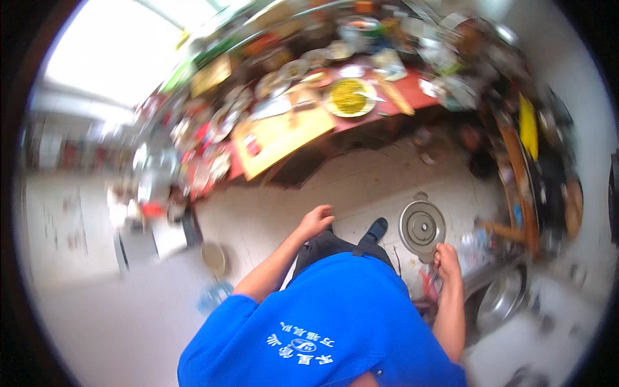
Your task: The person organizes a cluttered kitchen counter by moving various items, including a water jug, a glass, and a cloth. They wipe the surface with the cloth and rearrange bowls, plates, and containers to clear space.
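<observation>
My left hand [316, 220] hangs in front of my dark trousers, its fingers loosely bent, with nothing visible in it. On the right, my right hand [446, 259] has its fingers curled beside the lower lug of a round metal lid-like disc [422, 227]. Blur hides whether the fingers grip it. The disc has concentric rings and a small central hole. Beyond my hands, a red-topped table [420, 91] bears a plate of yellow food [349, 96] with a pale utensil across it, a yellow cutting board [285, 140] and several dishes.
A beige bucket [214, 258] and a large clear-blue plastic bottle [215, 296] are on the tiled floor to the left. At right are a wooden frame [520, 179], a low shelf and a metal basin [500, 300]. My foot [377, 230] is beside the disc in view.
</observation>
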Available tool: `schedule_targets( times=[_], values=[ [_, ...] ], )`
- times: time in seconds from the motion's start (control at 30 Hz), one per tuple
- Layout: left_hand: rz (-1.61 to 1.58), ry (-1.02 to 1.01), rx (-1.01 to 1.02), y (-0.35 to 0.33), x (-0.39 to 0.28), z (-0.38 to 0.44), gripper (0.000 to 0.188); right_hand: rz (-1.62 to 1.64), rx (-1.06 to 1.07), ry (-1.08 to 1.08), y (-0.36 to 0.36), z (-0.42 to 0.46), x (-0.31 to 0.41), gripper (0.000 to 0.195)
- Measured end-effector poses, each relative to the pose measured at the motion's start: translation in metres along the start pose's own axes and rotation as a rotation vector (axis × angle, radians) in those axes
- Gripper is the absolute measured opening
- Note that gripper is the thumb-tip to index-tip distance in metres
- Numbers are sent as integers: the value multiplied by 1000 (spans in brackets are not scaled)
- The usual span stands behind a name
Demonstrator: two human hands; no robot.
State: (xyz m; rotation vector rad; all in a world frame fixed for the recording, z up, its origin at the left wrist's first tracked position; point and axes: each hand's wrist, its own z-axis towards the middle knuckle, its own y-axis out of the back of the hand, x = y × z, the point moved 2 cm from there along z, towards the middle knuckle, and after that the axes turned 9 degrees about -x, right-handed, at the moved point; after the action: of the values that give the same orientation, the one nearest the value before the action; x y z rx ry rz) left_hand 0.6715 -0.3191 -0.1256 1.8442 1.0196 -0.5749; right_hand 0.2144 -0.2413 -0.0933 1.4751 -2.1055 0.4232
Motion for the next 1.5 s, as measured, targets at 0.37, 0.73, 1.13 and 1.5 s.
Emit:
schedule_targets(
  times=[0.37, 0.73, 1.13, 1.5],
  values=[
    [-1208, 158, 235, 85, 20, -90, 65, -212, 788, -300, -302, -85, 4, 16],
    [-1428, 87, 36, 225, 106, -133, 41, -359, 1040, -501, -482, -168, -68, 34],
    [-1254, -5, -375, 315, 145, -141, 37, -465, 1174, -755, -600, -186, -70, 29],
    [-633, 329, -1070, 452, 270, -106, 48, -917, 849, -160, -650, -74, -14, 35]
  ],
)
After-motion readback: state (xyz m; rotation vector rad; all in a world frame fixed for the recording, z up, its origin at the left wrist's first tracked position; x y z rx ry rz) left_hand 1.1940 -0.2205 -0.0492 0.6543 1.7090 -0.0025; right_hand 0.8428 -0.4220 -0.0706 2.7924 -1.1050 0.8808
